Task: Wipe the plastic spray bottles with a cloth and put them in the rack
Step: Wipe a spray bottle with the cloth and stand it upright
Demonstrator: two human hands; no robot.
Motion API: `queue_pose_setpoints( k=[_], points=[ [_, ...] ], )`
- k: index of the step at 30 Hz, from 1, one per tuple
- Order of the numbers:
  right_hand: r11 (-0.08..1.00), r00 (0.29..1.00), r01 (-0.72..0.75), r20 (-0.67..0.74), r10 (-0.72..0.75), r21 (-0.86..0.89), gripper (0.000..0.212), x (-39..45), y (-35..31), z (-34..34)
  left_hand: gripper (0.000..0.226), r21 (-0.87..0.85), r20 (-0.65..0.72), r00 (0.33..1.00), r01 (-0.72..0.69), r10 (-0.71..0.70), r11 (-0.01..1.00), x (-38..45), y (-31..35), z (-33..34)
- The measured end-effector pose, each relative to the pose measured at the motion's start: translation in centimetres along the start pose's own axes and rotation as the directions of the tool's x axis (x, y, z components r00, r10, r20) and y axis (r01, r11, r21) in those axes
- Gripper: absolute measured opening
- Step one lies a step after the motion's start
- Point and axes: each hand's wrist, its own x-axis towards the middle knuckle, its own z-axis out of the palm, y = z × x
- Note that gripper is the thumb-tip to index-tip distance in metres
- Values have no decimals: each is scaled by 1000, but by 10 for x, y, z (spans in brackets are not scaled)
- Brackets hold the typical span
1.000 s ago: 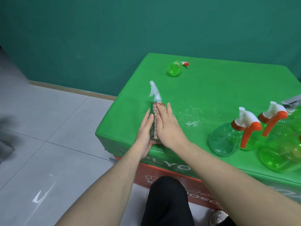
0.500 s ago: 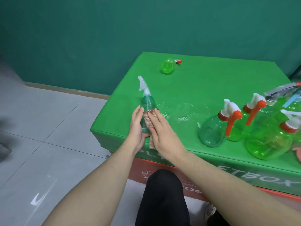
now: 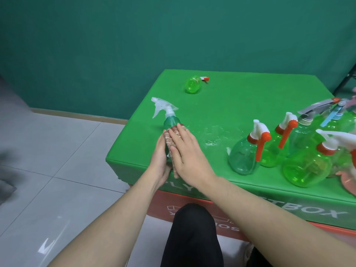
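Note:
A teal spray bottle (image 3: 170, 120) with a clear white trigger head points away from me over the near left corner of the green table (image 3: 240, 97). My left hand (image 3: 159, 157) cups and holds its body from the left. My right hand (image 3: 186, 153) lies on top along the bottle, its straight fingers pressing a brownish patterned cloth (image 3: 170, 140) against it. The cloth's end hangs below my right palm. The bottle's lower body is hidden by both hands and the cloth.
A small green bottle (image 3: 192, 85) lies on its side at the far left of the table. Several green spray bottles (image 3: 242, 157) with orange and white triggers stand crowded at the right. Water drops (image 3: 212, 139) wet the table's middle. My dark-trousered knee (image 3: 192, 228) is below the front edge.
My right hand has slid the cloth up the bottle toward its neck. The bottle's trigger head has turned so that it shows side-on, and the view has shifted left.

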Motion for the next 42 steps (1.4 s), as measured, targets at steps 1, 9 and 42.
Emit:
queue_pose_setpoints(
  k=[1, 9, 42],
  points=[
    [999, 999, -40, 3, 39, 20, 50, 3, 0, -1, 47, 8, 10, 1000, -2, 2, 1000, -3, 0, 1],
    [971, 973, -229, 0, 230, 67, 54, 20, 4, -6, 42, 62, 47, 999, -15, 12, 998, -11, 1, 14],
    [994, 994, -73, -69, 79, 87, 50, -30, 6, -14, 47, -153, -72, 997, -17, 6, 988, -21, 0, 33]
  ],
)
